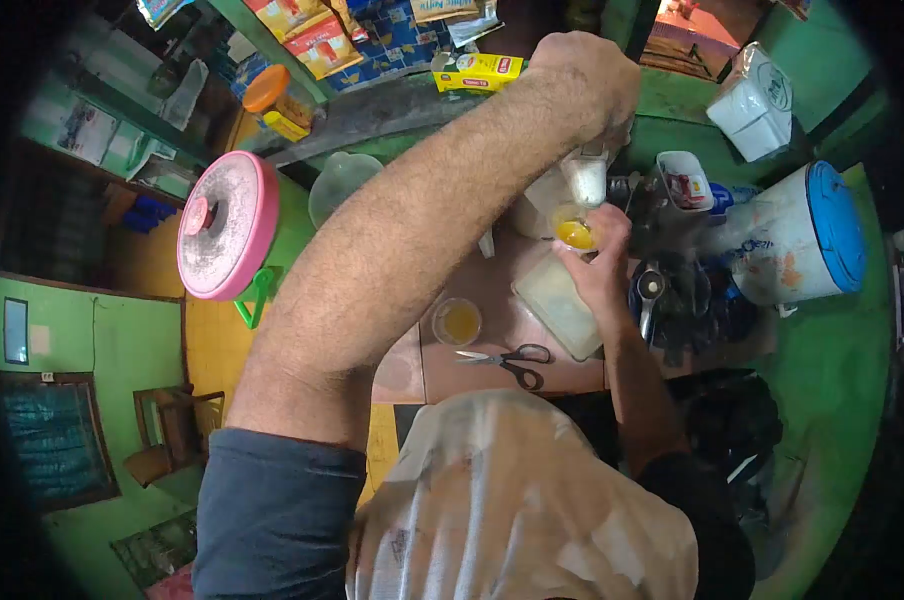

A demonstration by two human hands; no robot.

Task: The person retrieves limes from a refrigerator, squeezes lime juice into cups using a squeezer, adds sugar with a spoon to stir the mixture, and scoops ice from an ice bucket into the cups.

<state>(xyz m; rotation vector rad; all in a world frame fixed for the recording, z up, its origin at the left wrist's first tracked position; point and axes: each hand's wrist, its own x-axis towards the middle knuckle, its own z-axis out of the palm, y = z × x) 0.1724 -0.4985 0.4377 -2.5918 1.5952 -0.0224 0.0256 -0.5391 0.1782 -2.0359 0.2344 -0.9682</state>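
Observation:
My left hand (587,85) is closed, knuckles up, at the top centre. Its fingers are hidden behind the hand, and I cannot make out what they hold. Just below it shows a clear container with white contents (587,178), close above a clear cup of yellow liquid (575,234). My right hand (604,255) grips that cup from the right, thumb and fingers around it. A second cup of yellow liquid (458,322) stands on the table (402,365), left of a pale lidded box (562,305). Black-handled scissors (522,360) lie near the table's front edge.
A pink-lidded container (227,225) stands at the left, by an orange-lidded jar (267,90). A yellow box (477,72) sits on the back ledge. At the right are a blue-lidded bucket (797,235), a metal spoon (649,290) and a white tub (684,182).

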